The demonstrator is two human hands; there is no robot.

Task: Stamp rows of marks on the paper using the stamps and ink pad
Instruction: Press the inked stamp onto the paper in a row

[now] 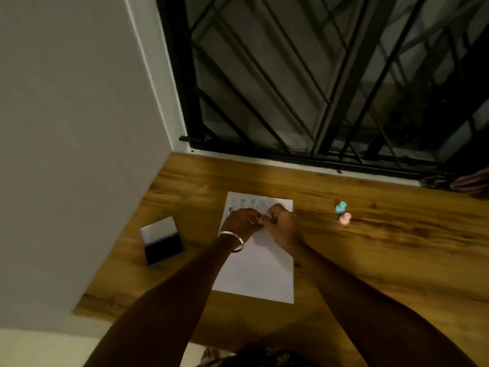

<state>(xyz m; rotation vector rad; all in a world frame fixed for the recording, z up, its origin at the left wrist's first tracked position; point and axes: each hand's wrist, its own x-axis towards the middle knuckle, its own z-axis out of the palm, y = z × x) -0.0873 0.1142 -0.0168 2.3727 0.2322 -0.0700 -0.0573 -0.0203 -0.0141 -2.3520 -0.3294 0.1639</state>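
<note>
A white sheet of paper (258, 271) lies on the wooden table (370, 250), with a row of faint blue marks along its far edge. My left hand (242, 222), with a metal bangle on the wrist, and my right hand (281, 225) meet over the upper part of the sheet. Both pinch a small pale stamp (261, 220) between their fingertips. The open ink pad (162, 241), white lid up and dark pad toward me, sits left of the paper. A teal stamp (340, 207) and a pink stamp (344, 219) rest to the right.
A grey wall (74, 128) borders the table on the left. A window with a black metal grille (317, 75) runs along the far edge. Some dark cloth (460, 181) lies at the far right corner.
</note>
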